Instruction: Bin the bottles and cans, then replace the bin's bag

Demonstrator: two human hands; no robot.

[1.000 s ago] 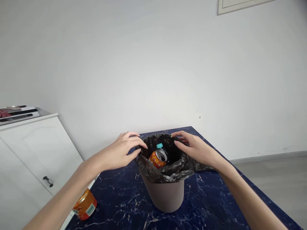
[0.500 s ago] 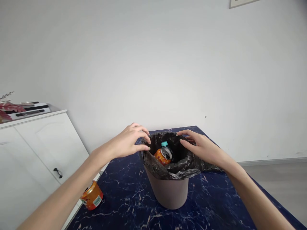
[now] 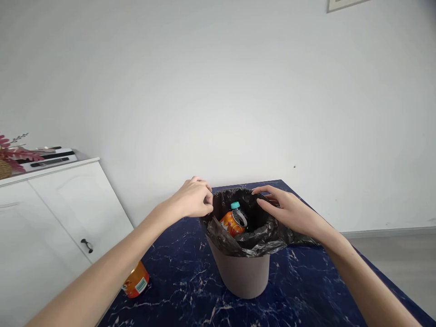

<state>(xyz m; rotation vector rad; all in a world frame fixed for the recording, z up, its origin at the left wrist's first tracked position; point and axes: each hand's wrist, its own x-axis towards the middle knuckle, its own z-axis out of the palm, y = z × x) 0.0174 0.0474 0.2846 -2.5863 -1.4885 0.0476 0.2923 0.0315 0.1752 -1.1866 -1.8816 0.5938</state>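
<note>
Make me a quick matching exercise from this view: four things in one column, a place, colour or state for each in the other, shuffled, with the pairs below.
1. Bag
2. Left hand
3. Bin
4. Cap

A. Grey-brown
B. Teal
C. Black, folded over the rim
D. At the rim, fingers curled

Pairs: 1-C, 2-D, 3-A, 4-B

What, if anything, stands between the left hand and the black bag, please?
Nothing visible does: the left hand is at the left rim of the black bag. Inside it, an orange can and a teal-capped bottle sit apart from that hand.
</note>
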